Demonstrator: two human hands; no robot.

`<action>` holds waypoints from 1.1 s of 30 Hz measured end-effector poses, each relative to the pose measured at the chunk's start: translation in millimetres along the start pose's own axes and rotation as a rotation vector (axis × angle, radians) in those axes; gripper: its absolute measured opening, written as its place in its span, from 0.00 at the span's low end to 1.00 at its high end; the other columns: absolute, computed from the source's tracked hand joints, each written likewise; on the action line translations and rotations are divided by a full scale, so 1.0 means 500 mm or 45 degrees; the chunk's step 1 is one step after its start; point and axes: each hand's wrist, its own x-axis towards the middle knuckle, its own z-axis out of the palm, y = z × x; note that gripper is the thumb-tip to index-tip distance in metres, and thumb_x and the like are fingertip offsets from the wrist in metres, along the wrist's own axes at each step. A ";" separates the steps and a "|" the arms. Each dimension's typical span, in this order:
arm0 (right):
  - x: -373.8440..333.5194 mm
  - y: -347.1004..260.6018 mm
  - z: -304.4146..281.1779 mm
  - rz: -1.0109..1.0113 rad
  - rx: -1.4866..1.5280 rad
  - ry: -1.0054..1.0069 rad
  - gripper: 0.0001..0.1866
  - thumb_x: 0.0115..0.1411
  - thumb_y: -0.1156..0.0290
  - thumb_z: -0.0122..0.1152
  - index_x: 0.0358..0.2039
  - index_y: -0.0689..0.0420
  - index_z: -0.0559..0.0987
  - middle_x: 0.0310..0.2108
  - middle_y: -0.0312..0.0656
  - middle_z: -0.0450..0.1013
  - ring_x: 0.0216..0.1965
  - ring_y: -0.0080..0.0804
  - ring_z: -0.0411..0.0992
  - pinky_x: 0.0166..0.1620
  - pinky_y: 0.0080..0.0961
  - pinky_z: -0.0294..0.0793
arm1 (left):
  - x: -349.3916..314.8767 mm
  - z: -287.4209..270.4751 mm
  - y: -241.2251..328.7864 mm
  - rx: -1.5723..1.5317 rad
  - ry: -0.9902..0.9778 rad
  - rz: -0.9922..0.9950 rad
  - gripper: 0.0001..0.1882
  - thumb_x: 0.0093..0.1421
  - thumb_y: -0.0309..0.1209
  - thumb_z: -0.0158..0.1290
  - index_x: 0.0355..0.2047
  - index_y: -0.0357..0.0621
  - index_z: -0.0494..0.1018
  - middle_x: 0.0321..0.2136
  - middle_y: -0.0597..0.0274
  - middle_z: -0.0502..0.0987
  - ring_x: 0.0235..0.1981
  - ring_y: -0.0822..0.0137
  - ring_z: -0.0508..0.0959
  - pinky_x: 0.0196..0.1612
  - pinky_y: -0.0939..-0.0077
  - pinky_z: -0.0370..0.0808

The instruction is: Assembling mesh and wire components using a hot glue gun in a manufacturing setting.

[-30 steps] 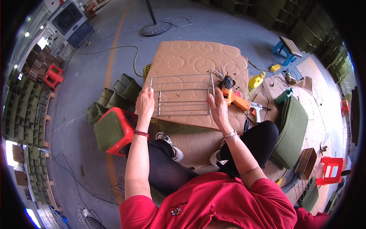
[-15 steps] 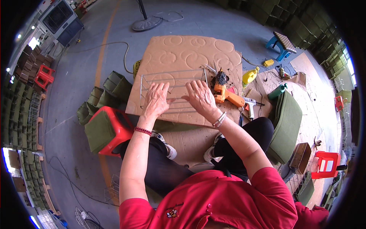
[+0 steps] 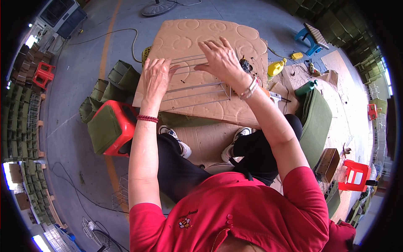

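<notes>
Here, the cardboard [image 3: 176,47] lies beneath the frame [image 3: 193,87], which sits toward its seven o'clock. The left hand [image 3: 156,80] covers the frame's ten o'clock corner, fingers close together; whether they pinch wire, I cannot tell. The right hand [image 3: 224,61], at one o'clock, spreads its fingers, the frame toward seven from their tips.

A worker wears a red short-sleeved shirt [image 3: 256,214], its chest embroidered with a small yellow-and-black bee [image 3: 184,223] beneath fine dark stitching, red buttons [image 3: 229,222] down the front. A dark-red beaded bracelet [image 3: 147,119] circles the wrist of the left hand [image 3: 156,80] — pale, slim bands [image 3: 250,89] that of the right hand [image 3: 222,61]. Black trousers [image 3: 178,168] and white sneakers [image 3: 184,148] with dark trim — both laced — complete the outfit.
</notes>
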 end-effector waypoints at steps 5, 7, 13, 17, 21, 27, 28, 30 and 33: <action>-0.109 -0.123 0.023 -0.199 0.253 0.186 0.41 0.46 0.44 0.64 0.52 0.62 0.67 0.45 0.48 0.69 0.48 0.41 0.68 0.57 0.42 0.61 | 0.022 0.016 -0.015 -0.102 -0.016 -0.134 0.18 0.58 0.42 0.53 0.36 0.39 0.77 0.30 0.53 0.79 0.35 0.55 0.79 0.38 0.61 0.74; -0.137 -0.131 0.053 -0.223 0.122 0.159 0.46 0.45 0.46 0.65 0.57 0.62 0.62 0.47 0.46 0.65 0.49 0.40 0.65 0.56 0.39 0.61 | 0.044 0.004 -0.004 -0.102 -0.211 -0.234 0.20 0.60 0.45 0.49 0.34 0.38 0.77 0.27 0.51 0.79 0.34 0.52 0.79 0.34 0.62 0.75; -0.101 -0.121 0.062 -0.235 0.055 0.126 0.44 0.45 0.43 0.62 0.54 0.62 0.65 0.41 0.42 0.65 0.43 0.37 0.65 0.50 0.34 0.64 | 0.067 0.017 -0.059 -0.193 -0.480 -0.216 0.26 0.57 0.51 0.51 0.40 0.39 0.77 0.36 0.46 0.78 0.41 0.51 0.77 0.44 0.60 0.74; -0.076 -0.109 0.069 -0.249 0.126 0.031 0.39 0.46 0.39 0.59 0.46 0.61 0.70 0.36 0.42 0.66 0.39 0.36 0.66 0.45 0.32 0.65 | 0.069 0.025 -0.093 -0.429 -0.419 -0.006 0.34 0.57 0.59 0.47 0.47 0.39 0.74 0.46 0.44 0.75 0.51 0.52 0.73 0.53 0.63 0.69; -0.067 -0.099 0.077 -0.168 0.108 -0.048 0.40 0.46 0.35 0.56 0.43 0.62 0.70 0.36 0.44 0.66 0.40 0.37 0.66 0.46 0.33 0.65 | 0.019 0.008 -0.040 -0.796 -0.593 -0.136 0.44 0.58 0.66 0.34 0.57 0.39 0.64 0.56 0.43 0.65 0.61 0.52 0.61 0.62 0.65 0.58; -0.063 -0.116 0.096 -0.137 0.108 -0.043 0.41 0.45 0.36 0.58 0.47 0.61 0.70 0.39 0.45 0.67 0.42 0.39 0.66 0.48 0.35 0.64 | -0.085 0.044 0.006 -0.354 -0.222 0.096 0.35 0.63 0.58 0.37 0.51 0.37 0.69 0.49 0.48 0.72 0.53 0.55 0.70 0.59 0.62 0.62; -0.063 -0.113 0.097 -0.134 0.109 -0.048 0.41 0.45 0.36 0.58 0.47 0.61 0.70 0.39 0.45 0.67 0.42 0.39 0.66 0.48 0.35 0.64 | -0.076 0.042 0.007 -0.337 -0.209 0.110 0.30 0.62 0.52 0.41 0.50 0.38 0.70 0.47 0.50 0.74 0.50 0.54 0.72 0.55 0.62 0.65; -0.057 -0.109 0.099 -0.115 0.133 -0.011 0.40 0.46 0.38 0.60 0.47 0.61 0.70 0.40 0.45 0.68 0.44 0.39 0.66 0.49 0.35 0.64 | -0.062 0.042 0.003 -0.321 -0.195 0.124 0.25 0.62 0.47 0.45 0.48 0.39 0.72 0.44 0.51 0.75 0.47 0.54 0.74 0.51 0.62 0.68; -0.037 -0.094 0.097 -0.126 0.055 0.038 0.35 0.49 0.38 0.58 0.40 0.61 0.73 0.37 0.45 0.70 0.41 0.40 0.69 0.45 0.34 0.68 | -0.041 0.014 -0.004 -0.374 0.010 0.069 0.21 0.64 0.45 0.44 0.43 0.39 0.75 0.37 0.53 0.79 0.39 0.55 0.78 0.45 0.65 0.73</action>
